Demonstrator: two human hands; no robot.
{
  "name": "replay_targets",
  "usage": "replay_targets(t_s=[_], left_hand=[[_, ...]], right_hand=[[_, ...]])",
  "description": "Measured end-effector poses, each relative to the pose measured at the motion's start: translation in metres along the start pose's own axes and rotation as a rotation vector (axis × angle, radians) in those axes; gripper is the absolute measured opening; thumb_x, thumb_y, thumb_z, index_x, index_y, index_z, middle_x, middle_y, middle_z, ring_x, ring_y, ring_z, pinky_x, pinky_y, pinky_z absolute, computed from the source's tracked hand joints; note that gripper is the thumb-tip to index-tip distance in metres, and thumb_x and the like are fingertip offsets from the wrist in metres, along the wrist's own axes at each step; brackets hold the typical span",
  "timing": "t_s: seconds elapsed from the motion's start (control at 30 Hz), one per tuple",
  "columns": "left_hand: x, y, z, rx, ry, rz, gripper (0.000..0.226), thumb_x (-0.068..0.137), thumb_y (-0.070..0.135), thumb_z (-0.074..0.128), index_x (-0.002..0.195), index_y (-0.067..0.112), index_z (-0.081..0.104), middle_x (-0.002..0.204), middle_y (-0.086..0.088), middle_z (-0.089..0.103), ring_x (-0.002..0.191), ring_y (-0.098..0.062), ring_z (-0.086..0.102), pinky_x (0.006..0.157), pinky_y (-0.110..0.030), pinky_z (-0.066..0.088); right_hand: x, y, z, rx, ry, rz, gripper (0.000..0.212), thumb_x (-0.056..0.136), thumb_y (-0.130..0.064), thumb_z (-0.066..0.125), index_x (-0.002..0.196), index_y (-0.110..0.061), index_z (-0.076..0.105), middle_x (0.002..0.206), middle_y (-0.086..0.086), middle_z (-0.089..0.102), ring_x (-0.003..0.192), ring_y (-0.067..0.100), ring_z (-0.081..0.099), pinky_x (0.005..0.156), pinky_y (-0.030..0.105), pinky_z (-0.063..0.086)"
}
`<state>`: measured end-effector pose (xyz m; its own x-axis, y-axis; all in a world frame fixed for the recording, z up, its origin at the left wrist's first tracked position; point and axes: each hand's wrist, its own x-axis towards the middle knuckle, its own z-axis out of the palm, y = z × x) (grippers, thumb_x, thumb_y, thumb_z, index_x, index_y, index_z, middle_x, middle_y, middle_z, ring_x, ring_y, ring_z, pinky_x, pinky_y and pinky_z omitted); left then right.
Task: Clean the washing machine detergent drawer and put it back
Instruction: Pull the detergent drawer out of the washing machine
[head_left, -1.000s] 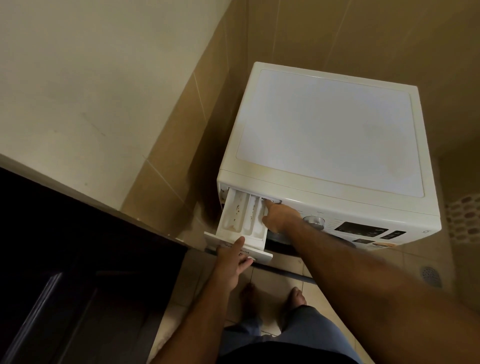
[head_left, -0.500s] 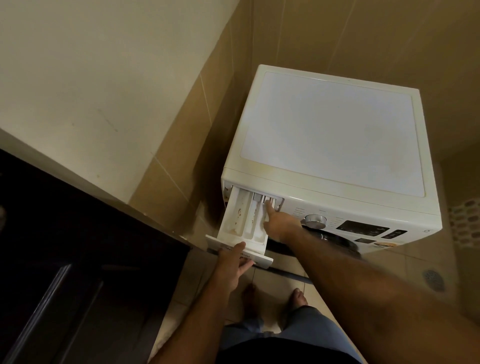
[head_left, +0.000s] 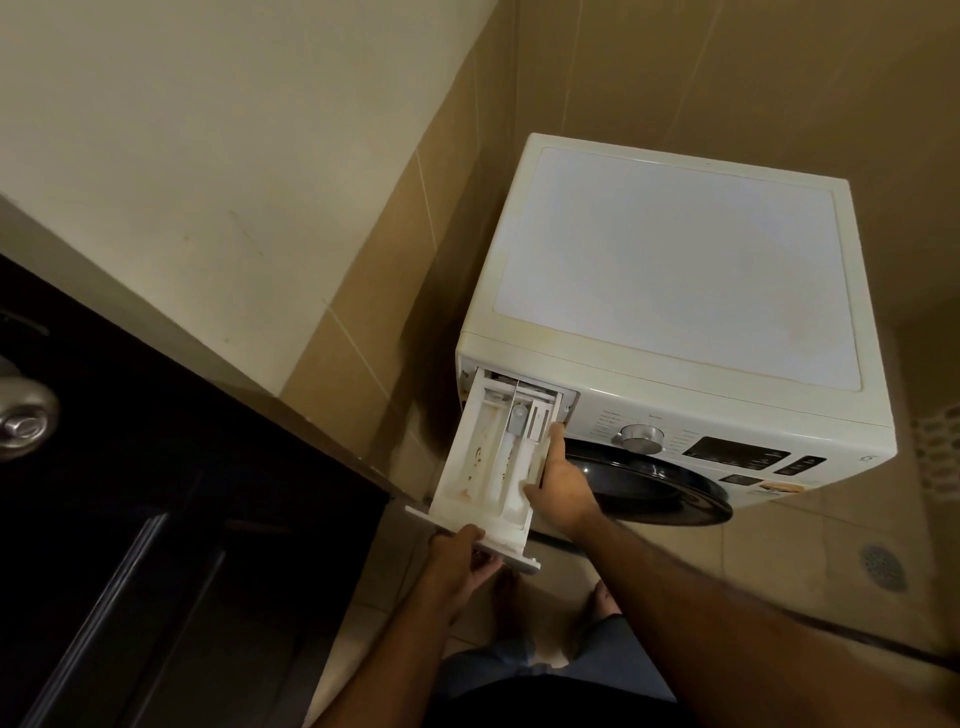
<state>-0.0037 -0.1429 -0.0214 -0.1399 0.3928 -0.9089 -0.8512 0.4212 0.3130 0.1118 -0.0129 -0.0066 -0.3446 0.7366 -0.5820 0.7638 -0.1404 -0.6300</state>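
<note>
- Long white plastic detergent drawer (head_left: 498, 462) hangs almost fully out of the cream front-loading washing machine (head_left: 675, 291).
- Left hand (head_left: 460, 558) grips its front panel; right hand (head_left: 558, 480) clasps the side wall.
- Looks light, rigid, possibly residue-slick: support both ends.

I see the detergent drawer (head_left: 485, 462), a long white plastic tray, pulled far out of its slot at the top left corner of the washing machine (head_left: 675, 291) front and sloping down toward me. Its narrow lengthwise compartments carry brownish stains, and a grey insert sits in the middle one. The white machine has a dark round door below its control panel.
</note>
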Motion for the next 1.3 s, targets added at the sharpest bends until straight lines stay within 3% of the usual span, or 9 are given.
replay_targets(t_s=[0.1, 0.33, 0.5, 0.7, 0.77, 0.93, 1.07, 1.2, 1.3], left_hand=[[-0.002, -0.005, -0.009, 0.028, 0.017, 0.002, 0.037, 0.09, -0.006, 0.057, 0.126, -0.001, 0.051, 0.125, -0.027, 0.059, 0.103, -0.038, 0.063, 0.06, -0.041, 0.061], [-0.011, -0.018, -0.022, 0.063, 0.024, 0.101, 0.037, 0.089, -0.006, 0.056, 0.125, 0.001, 0.052, 0.12, -0.024, 0.062, 0.106, -0.037, 0.063, 0.061, -0.041, 0.061], [-0.021, -0.029, -0.019, 0.073, 0.0, 0.193, 0.033, 0.09, -0.004, 0.054, 0.122, 0.006, 0.057, 0.109, -0.023, 0.068, 0.096, -0.035, 0.069, 0.061, -0.038, 0.06], [-0.041, -0.046, -0.002, 0.119, -0.01, 0.311, 0.043, 0.092, 0.0, 0.051, 0.132, 0.015, 0.052, 0.114, -0.017, 0.068, 0.102, -0.032, 0.068, 0.07, -0.04, 0.061], [-0.049, -0.049, 0.006, 0.136, -0.013, 0.345, 0.045, 0.091, 0.001, 0.052, 0.134, 0.017, 0.051, 0.116, -0.016, 0.067, 0.103, -0.032, 0.067, 0.07, -0.04, 0.06], [-0.067, -0.064, 0.039, 0.208, -0.057, 0.409, 0.048, 0.092, 0.004, 0.053, 0.136, 0.019, 0.048, 0.119, -0.015, 0.065, 0.103, -0.033, 0.066, 0.079, -0.046, 0.059], [-0.078, -0.077, 0.07, 0.279, -0.105, 0.455, 0.045, 0.092, 0.003, 0.049, 0.134, 0.017, 0.048, 0.121, -0.017, 0.064, 0.102, -0.032, 0.065, 0.08, -0.045, 0.056], [-0.088, -0.085, 0.102, 0.37, -0.212, 0.462, 0.044, 0.091, 0.003, 0.049, 0.132, 0.018, 0.049, 0.119, -0.014, 0.063, 0.105, -0.031, 0.063, 0.068, -0.041, 0.059], [-0.088, -0.085, 0.131, 0.489, -0.257, 0.489, 0.044, 0.089, 0.004, 0.049, 0.131, 0.014, 0.052, 0.114, -0.011, 0.065, 0.103, -0.027, 0.062, 0.072, -0.043, 0.059]], right_hand=[[-0.008, 0.002, 0.007, 0.046, 0.026, -0.012, 0.101, 0.089, -0.006, 0.063, 0.154, -0.019, -0.014, 0.105, 0.01, 0.069, 0.088, 0.021, 0.07, 0.075, 0.033, 0.059], [-0.025, 0.007, 0.013, 0.158, 0.053, -0.068, 0.102, 0.086, -0.004, 0.066, 0.155, -0.026, -0.006, 0.113, 0.004, 0.067, 0.086, 0.013, 0.067, 0.065, 0.022, 0.056], [-0.034, 0.013, 0.009, 0.216, 0.078, -0.118, 0.098, 0.085, -0.004, 0.068, 0.154, -0.03, 0.002, 0.113, 0.004, 0.069, 0.095, 0.018, 0.071, 0.079, 0.04, 0.061], [-0.054, 0.028, -0.01, 0.308, 0.153, -0.173, 0.09, 0.085, -0.006, 0.069, 0.152, -0.029, 0.014, 0.123, 0.002, 0.066, 0.108, 0.017, 0.066, 0.09, 0.041, 0.057], [-0.064, 0.035, -0.02, 0.369, 0.189, -0.174, 0.086, 0.085, -0.009, 0.07, 0.15, -0.031, 0.019, 0.121, -0.002, 0.066, 0.106, 0.014, 0.066, 0.086, 0.037, 0.059], [-0.093, 0.059, -0.05, 0.459, 0.295, -0.185, 0.078, 0.081, -0.013, 0.073, 0.144, -0.032, 0.03, 0.105, -0.01, 0.067, 0.096, 0.008, 0.067, 0.064, 0.013, 0.054], [-0.111, 0.082, -0.074, 0.549, 0.384, -0.137, 0.087, 0.076, -0.013, 0.074, 0.147, -0.032, 0.027, 0.098, -0.004, 0.071, 0.087, 0.013, 0.07, 0.07, 0.032, 0.061], [-0.13, 0.104, -0.101, 0.631, 0.492, -0.098, 0.089, 0.075, -0.013, 0.075, 0.149, -0.025, 0.027, 0.099, -0.002, 0.072, 0.088, 0.011, 0.069, 0.068, 0.03, 0.059], [-0.144, 0.117, -0.123, 0.745, 0.583, -0.064, 0.076, 0.075, -0.012, 0.074, 0.141, -0.025, 0.038, 0.077, -0.006, 0.068, 0.077, 0.011, 0.068, 0.072, 0.041, 0.061]])
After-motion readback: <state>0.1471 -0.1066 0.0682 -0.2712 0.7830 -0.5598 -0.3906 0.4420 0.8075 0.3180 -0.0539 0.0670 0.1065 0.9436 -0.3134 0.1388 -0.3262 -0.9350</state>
